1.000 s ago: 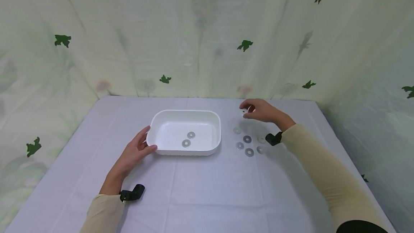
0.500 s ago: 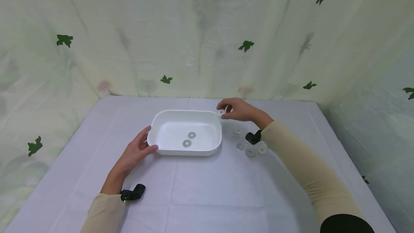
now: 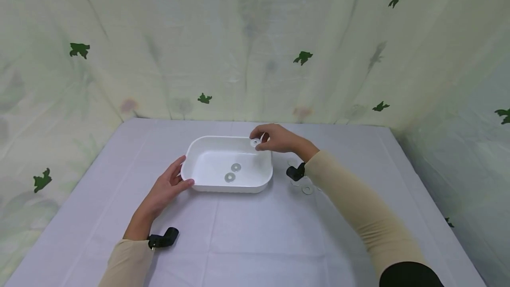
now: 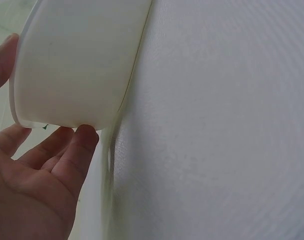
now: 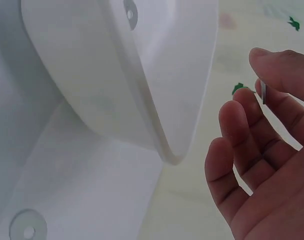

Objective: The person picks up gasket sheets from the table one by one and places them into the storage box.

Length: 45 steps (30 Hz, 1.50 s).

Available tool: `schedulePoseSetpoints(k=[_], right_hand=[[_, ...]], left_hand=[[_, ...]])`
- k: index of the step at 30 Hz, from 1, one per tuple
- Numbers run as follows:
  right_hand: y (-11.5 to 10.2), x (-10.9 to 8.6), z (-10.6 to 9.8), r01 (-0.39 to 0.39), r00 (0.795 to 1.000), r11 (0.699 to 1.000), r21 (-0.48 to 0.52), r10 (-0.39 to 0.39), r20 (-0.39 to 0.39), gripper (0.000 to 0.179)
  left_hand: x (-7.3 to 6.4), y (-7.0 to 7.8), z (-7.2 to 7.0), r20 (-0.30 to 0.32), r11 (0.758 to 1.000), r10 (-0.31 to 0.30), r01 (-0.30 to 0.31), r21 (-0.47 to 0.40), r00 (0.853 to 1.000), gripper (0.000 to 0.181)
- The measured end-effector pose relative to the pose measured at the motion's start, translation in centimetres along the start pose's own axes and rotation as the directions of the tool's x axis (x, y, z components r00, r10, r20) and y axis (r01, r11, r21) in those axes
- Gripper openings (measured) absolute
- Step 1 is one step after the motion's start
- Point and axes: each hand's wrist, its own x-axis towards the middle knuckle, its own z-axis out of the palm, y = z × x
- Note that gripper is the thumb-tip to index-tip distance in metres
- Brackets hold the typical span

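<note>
In the head view, a white-covered bench (image 3: pixel 247 238) meets pale sheeting (image 3: pixel 167 34) printed with dark green leaf shapes; the left hand (image 3: pixel 166 187) grips the left end of a white tray (image 3: pixel 227 188), while the right hand (image 3: pixel 279 138) pinches a washer (image 3: pixel 254 143) over its far right corner, two washers (image 3: pixel 236 167) lying inside and loose washers (image 3: pixel 307 189) on the bench partly hidden by the right sleeve (image 3: pixel 358 203). The left wrist view shows thumb at the rim, fingertips against the wall. In the right wrist view, the pinched washer appears edge-on, the remaining fingers loosely bent.
</note>
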Motion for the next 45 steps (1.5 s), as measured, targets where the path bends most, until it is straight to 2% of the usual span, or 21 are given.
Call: schedulePoseSetpoints(k=[7, 11, 16, 28, 39, 45], right_hand=[[-0.1, 0.9, 1.3, -0.003, 1.000, 0.999, 0.049, 0.002, 0.023, 0.040], [-0.1, 1.1, 1.9, -0.007, 0.999, 0.998, 0.059, 0.004, 0.038, 0.041], [-0.2, 1.2, 2.4, -0.011, 0.999, 0.999, 0.051, 0.009, 0.041, 0.041], [-0.2, 1.1, 2.7, -0.011, 0.999, 0.999, 0.033, 0.010, 0.036, 0.040], [-0.3, 1.1, 2.7, -0.008, 0.999, 0.999, 0.037, 0.007, 0.034, 0.039], [-0.3, 1.2, 2.9, -0.018, 0.999, 0.999, 0.034, 0.017, 0.027, 0.036]], left_hand=[[-0.1, 0.1, 0.0, -0.002, 1.000, -0.004, 0.004, -0.002, 1.000, 0.091], [-0.2, 0.1, 0.0, -0.005, 1.000, -0.012, 0.012, 0.023, 1.000, 0.090], [-0.2, 0.1, 0.1, 0.000, 1.000, -0.012, 0.012, 0.013, 1.000, 0.090], [-0.3, 0.4, 0.1, 0.000, 1.000, -0.018, 0.018, 0.014, 1.000, 0.090], [-0.2, 0.1, 0.1, 0.000, 0.999, 0.004, -0.004, -0.039, 1.000, 0.090], [-0.1, 0.2, 0.1, 0.000, 1.000, 0.005, -0.005, -0.026, 1.000, 0.090]])
